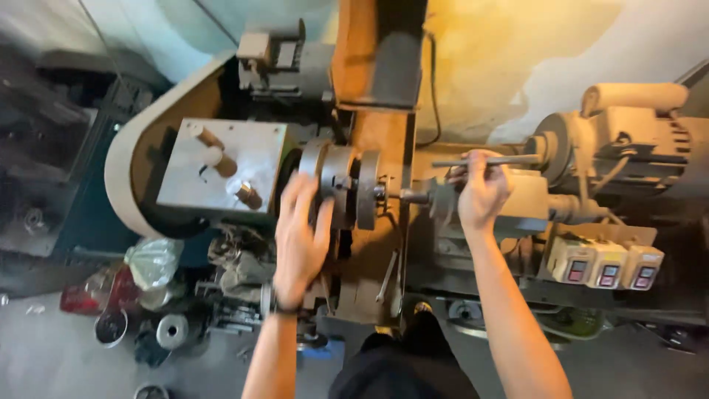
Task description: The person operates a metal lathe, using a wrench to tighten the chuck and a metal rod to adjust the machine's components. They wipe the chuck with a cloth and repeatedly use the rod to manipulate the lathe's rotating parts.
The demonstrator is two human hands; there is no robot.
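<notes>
While left hand (pixel 299 240) rests on chuck (pixel 341 185), right hand (pixel 480 193) grips lever (pixel 489 160)

Machine workshop: metal lathe (pixel 354 185), electric motor (pixel 628 125), switch boxes (pixel 605 266), greasy clutter.

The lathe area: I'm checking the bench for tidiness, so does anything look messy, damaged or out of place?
Yes. Left of the left hand on the chuck, rags, a crumpled plastic bag and loose metal parts are heaped untidily. The wall behind looks stained and patchy. The right hand grips a metal rod.
</notes>
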